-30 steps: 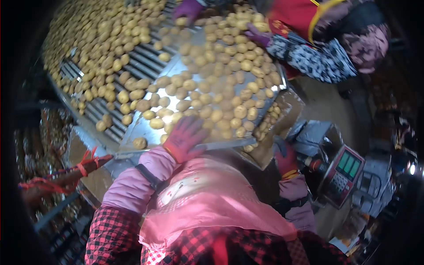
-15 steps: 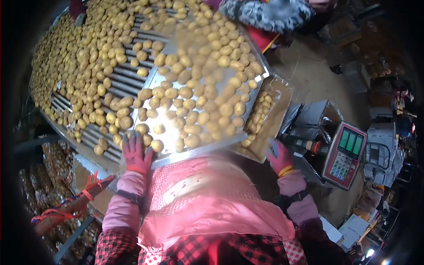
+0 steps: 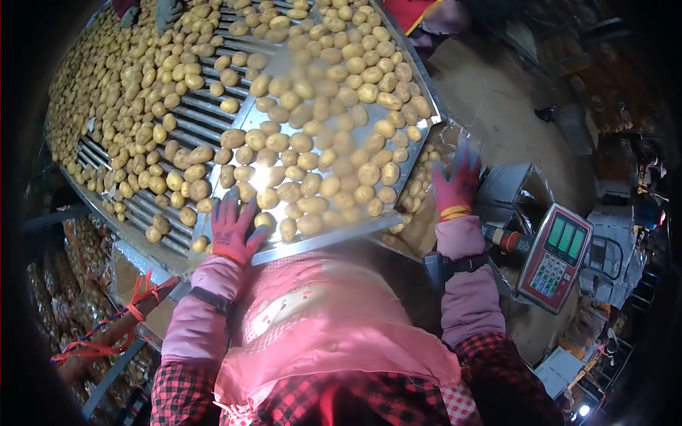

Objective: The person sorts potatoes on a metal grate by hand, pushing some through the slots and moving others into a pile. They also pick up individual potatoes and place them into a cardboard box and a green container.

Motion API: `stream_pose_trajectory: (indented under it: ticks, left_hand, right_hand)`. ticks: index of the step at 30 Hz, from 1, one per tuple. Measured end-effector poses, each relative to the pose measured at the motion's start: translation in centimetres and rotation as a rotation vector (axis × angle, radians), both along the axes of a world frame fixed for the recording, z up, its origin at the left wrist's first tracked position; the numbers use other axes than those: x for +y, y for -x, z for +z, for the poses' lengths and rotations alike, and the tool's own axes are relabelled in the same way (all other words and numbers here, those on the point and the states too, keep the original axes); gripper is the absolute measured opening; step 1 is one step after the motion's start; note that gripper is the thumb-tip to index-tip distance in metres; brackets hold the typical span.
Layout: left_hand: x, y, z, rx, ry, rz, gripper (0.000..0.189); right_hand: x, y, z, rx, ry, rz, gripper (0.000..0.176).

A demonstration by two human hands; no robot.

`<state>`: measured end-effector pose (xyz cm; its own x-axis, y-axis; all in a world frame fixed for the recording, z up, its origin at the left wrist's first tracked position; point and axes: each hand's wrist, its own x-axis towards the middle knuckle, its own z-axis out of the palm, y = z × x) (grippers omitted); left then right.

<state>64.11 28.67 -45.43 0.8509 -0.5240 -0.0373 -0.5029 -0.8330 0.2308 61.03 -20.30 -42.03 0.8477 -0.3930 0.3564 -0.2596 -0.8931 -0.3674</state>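
Observation:
Potatoes [image 3: 298, 174] lie across a metal tray and a roller table [image 3: 206, 117]. My left hand [image 3: 234, 231], in a pink and grey glove, rests with fingers spread at the near edge, touching potatoes there. Over the side of a lined box [image 3: 419, 227] with potatoes in it is my right hand [image 3: 457, 181], also gloved. Its fingers are spread and their tips blurred, and nothing shows in its grip. My right hand hides part of the box.
A scale display [image 3: 558, 255] stands at the right, beside an open plastic-lined carton [image 3: 508, 188]. Other people's gloved hands [image 3: 169, 13] are over the potatoes at the top left. A post tied with red cord [image 3: 117, 326] juts in from the lower left.
My right hand has moved forward to the box's side. My left hand has shifted slightly right along the near edge. Another gloved hand now shows at the top left.

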Motion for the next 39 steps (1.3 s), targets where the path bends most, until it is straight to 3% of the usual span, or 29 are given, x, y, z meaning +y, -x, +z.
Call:
stream_pose_trajectory:
  ticks: [2,5,8,10,12,13,18,22,25,29,31,32,35,39]
  left_hand:
    - [-0.1,-0.1,-0.2,-0.001,0.004,0.003,0.075]
    - [-0.3,-0.1,-0.4,0.049,-0.012,0.033,0.076]
    - [-0.3,-0.3,-0.9,0.008,0.015,0.012,0.079]
    - [-0.6,-0.3,-0.4,0.030,0.004,0.022,0.080]
    - [-0.7,-0.7,0.0,0.062,0.015,0.030,0.080]
    - [-0.8,-1.0,0.2,0.057,-0.001,0.024,0.083]
    - [-2.1,-0.2,0.8,0.105,-0.080,0.057,0.096]
    - [-3.2,-0.3,1.1,0.108,-0.078,0.054,0.096]
    - [-2.8,-0.8,1.1,0.058,-0.041,0.006,0.086]
    - [-4.3,-2.9,3.0,-0.068,0.066,0.049,0.077]
    - [-4.4,-3.1,2.4,0.035,0.051,0.053,0.086]
    - [-5.4,-3.1,2.0,0.125,-0.054,-0.062,0.091]
    - [-8.5,-2.1,1.9,0.197,0.055,-0.124,0.091]
    - [-10.5,-3.2,3.4,0.193,0.252,-0.370,0.067]
  right_hand:
    - [-0.8,1.2,-0.7,0.010,0.053,-0.092,0.087]
    - [3.3,1.3,-0.6,0.018,0.033,0.100,0.088]
    - [9.6,-0.5,-1.2,0.274,0.028,0.486,0.088]
    - [10.3,-1.2,-2.0,0.332,0.080,0.578,0.088]
    - [9.0,-1.3,-3.7,0.403,0.058,0.586,0.088]
    - [7.6,-0.2,-3.2,0.477,0.079,0.497,0.087]
    - [0.6,5.9,-5.3,0.286,0.090,-0.040,0.089]
    - [3.6,-2.1,-1.3,0.189,0.042,0.105,0.082]
    - [8.6,-8.2,-3.5,0.203,0.107,0.319,0.073]
    - [8.9,-3.3,-4.4,0.227,0.136,0.691,0.066]
    - [5.7,1.0,-2.8,0.373,0.050,0.641,0.065]
    - [3.8,1.5,-2.9,0.329,0.004,0.541,0.065]
    - [0.7,0.0,-2.9,0.216,0.007,0.326,0.068]
    - [1.3,-14.9,-0.8,0.167,0.268,0.242,0.078]
